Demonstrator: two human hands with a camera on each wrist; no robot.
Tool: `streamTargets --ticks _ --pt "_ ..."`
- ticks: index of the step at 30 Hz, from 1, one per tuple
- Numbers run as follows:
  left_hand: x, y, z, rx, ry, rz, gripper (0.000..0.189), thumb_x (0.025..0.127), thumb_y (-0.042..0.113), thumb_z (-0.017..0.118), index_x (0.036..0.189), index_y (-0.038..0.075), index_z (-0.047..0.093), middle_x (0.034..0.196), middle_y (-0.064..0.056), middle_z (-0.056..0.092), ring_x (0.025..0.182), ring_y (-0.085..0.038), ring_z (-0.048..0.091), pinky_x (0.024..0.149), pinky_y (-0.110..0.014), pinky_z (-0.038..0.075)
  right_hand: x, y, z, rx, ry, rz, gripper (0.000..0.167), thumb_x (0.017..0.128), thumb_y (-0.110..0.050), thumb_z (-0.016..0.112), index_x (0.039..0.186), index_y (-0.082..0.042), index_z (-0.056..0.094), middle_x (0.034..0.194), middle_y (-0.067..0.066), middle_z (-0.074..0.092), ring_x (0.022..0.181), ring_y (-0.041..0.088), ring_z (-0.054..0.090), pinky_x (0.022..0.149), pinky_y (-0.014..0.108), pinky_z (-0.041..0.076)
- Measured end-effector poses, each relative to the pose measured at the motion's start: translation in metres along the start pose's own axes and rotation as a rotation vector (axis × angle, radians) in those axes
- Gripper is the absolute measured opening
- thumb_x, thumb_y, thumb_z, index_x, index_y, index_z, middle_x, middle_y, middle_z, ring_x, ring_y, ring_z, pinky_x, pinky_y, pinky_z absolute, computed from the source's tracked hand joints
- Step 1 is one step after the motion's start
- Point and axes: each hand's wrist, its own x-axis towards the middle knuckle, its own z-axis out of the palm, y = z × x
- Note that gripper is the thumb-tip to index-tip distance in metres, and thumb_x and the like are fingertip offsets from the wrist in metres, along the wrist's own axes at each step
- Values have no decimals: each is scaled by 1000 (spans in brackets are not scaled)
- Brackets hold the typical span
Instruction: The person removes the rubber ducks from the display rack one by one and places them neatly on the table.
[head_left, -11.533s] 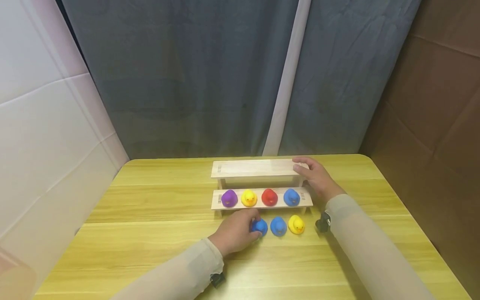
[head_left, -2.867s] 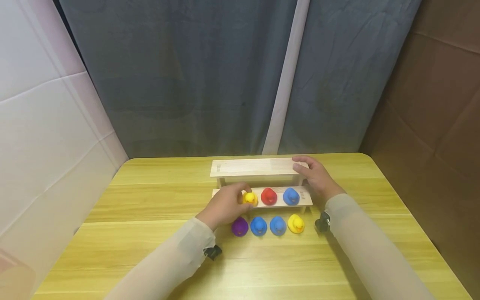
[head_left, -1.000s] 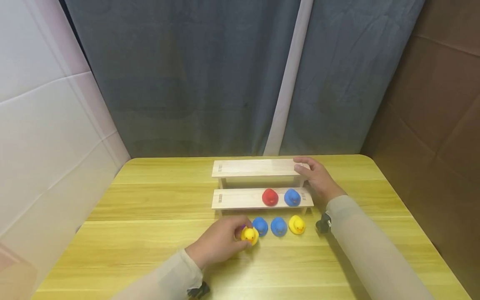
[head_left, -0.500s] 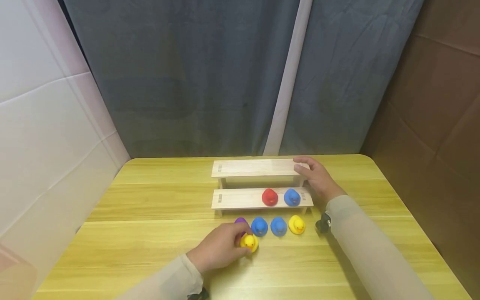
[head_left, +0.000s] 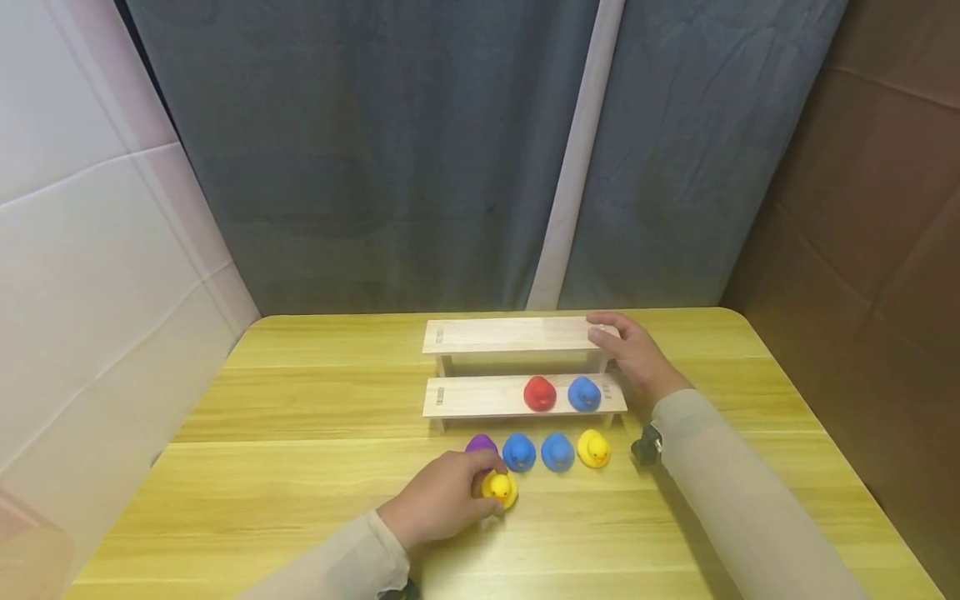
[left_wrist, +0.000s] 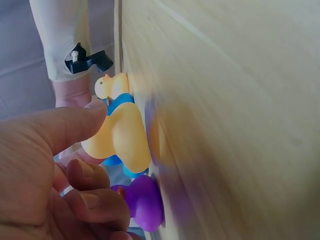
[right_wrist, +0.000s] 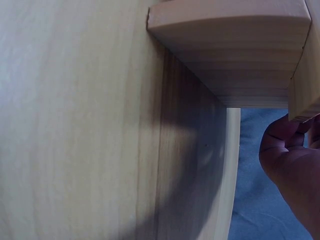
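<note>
My left hand (head_left: pixel 446 496) pinches a yellow rubber duck (head_left: pixel 500 489) between thumb and fingers, low at the table, in front of a purple duck (head_left: pixel 481 444). In the left wrist view that yellow duck (left_wrist: pixel 127 137) sits between the thumb and the curled index finger; the purple one (left_wrist: pixel 146 202) is close by. My right hand (head_left: pixel 637 354) grips the right end of the upper wooden shelf (head_left: pixel 510 335); the right wrist view has its fingers (right_wrist: pixel 280 140) curled at the board's edge. On the lower shelf (head_left: pixel 476 398) stand a red duck (head_left: pixel 540 394) and a blue duck (head_left: pixel 584 394).
Right of the purple duck, in a row before the lower shelf, are two blue ducks, one blue duck (head_left: pixel 519 452) beside another blue duck (head_left: pixel 557 452), then a yellow duck (head_left: pixel 594 449). A grey curtain (head_left: pixel 375 167) hangs behind the wooden table (head_left: pixel 300 417).
The purple duck went from the lower shelf to the table row earlier. My left hand then took the yellow duck off that shelf and brought it down nearer me. My right hand stayed put.
</note>
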Motion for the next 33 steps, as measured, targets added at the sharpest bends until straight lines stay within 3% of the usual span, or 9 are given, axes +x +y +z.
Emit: streamTargets --ticks 5,14,22,33 --pt "1 2 2 19 2 -4 31 84 19 86 112 18 74 89 11 68 75 -4 55 72 -26 48 0 0 0 3 3 6 48 104 -34 67 149 -19 55 163 5 41 143 32 46 125 49 33" --pt "1 4 1 23 -8 1 32 83 17 87 111 17 73 89 10 68 76 -4 56 71 -26 49 0 1 1 13 5 23 45 103 -35 69 146 -23 56 161 4 43 142 31 47 124 48 34" --pt "3 1 3 55 -28 -12 33 83 19 87 112 18 71 90 11 69 77 -3 58 73 -27 51 -1 0 0 -12 8 6 47 104 -35 68 147 -22 56 167 2 37 151 29 37 127 49 28" --pt "3 6 -1 69 -38 -7 38 81 22 89 113 18 69 84 10 65 72 -5 54 68 -27 48 0 0 1 12 5 -5 49 104 -33 67 149 -17 55 162 7 42 138 30 50 124 49 35"
